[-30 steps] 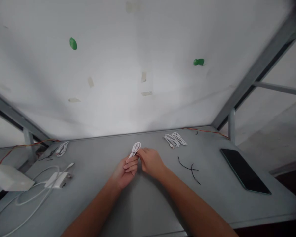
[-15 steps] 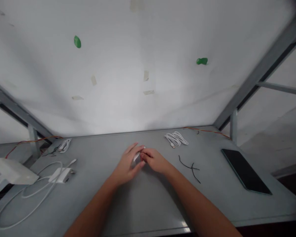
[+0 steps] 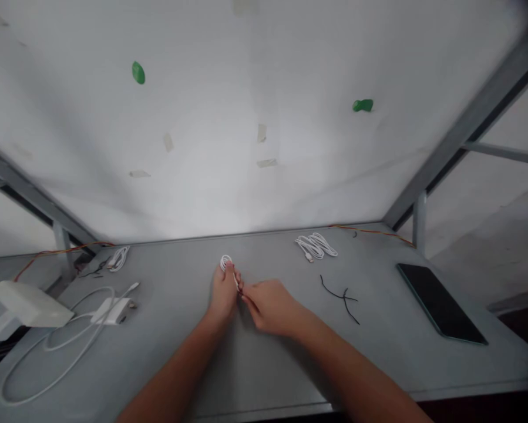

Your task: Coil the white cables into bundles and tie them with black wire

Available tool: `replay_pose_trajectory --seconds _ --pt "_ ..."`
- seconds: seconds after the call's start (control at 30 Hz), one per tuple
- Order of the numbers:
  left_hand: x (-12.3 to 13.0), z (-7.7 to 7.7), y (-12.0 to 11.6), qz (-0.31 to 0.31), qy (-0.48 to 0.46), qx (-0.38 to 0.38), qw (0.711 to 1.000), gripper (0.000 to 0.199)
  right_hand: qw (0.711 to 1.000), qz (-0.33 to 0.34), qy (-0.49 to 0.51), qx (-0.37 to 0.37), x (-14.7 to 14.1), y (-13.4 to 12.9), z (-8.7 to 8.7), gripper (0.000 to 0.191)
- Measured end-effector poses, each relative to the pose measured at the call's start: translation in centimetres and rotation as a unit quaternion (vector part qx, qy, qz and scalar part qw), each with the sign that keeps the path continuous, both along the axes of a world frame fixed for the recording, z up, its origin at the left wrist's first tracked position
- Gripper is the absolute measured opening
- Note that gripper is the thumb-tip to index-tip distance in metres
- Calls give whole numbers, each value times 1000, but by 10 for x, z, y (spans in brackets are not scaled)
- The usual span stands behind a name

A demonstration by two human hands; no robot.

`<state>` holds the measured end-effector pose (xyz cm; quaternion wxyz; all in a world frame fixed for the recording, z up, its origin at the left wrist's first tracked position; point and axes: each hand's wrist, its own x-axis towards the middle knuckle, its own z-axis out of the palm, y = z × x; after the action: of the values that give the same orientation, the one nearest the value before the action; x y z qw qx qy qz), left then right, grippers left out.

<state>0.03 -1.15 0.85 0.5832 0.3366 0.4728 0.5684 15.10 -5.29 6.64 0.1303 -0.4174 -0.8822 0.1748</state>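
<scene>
Cable coil [image 3: 225,262], white and thin, sits pinched upright in the left hand [image 3: 223,292], above the tabletop [image 3: 175,276]. The right hand [image 3: 269,305] pinches a strand running down from the coil, its fingers almost meeting the left hand. The coil looks light and limp, likely easiest to hold at the loop. Beyond the right hand lie a second white cable [image 3: 315,246] and black wire [image 3: 339,295]; left of the hands, a charger [image 3: 113,311].

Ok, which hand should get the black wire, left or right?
Probably your right hand. It's closer to the black wire, which lies on its side of the table. Your left hand is farther away and is holding the small white cable coil.
</scene>
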Motion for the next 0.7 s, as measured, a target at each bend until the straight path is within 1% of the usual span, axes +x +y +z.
replay_pose_trajectory --seconds 0.07,0.1,0.13,0.23,0.27,0.33,0.37,0.43,0.5,0.57,0.6,0.63,0.7 --pt "-5 0 3 33 -28 -6 999 50 999 -15 -7 -35 15 -10 -2 23" --pt "-9 1 5 52 -43 -11 998 47 998 -41 -14 -52 27 -14 -4 24" --pt "-13 2 7 56 -63 -27 996 43 995 -78 -26 -65 42 -17 -9 24" --pt "-24 8 15 29 -114 -97 988 29 969 -213 -99 -72 95 -23 -23 25" --pt "-26 10 17 14 -120 -119 986 25 960 -241 -121 -69 113 -24 -27 26" --pt "-29 13 19 -10 -118 -145 982 20 946 -276 -157 -69 142 -25 -29 27" --pt "-29 15 19 -18 -111 -151 982 20 939 -288 -172 -71 152 -25 -28 28" --pt "-28 17 19 -28 -98 -156 982 20 925 -315 -200 -70 162 -22 -20 26" --pt "-27 18 19 -34 -92 -164 982 20 919 -333 -204 -46 156 -16 -9 19" --pt "-26 19 17 -40 -97 -166 980 21 933 -321 -162 0 135 -4 1 10" --pt "-25 19 17 -45 -101 -163 980 21 947 -296 -124 23 119 3 4 12" --pt "-25 19 16 -54 -104 -159 980 22 962 -256 -81 42 101 11 6 17" --pt "-26 20 13 -87 -103 -148 980 21 988 -148 -3 54 64 27 3 26"
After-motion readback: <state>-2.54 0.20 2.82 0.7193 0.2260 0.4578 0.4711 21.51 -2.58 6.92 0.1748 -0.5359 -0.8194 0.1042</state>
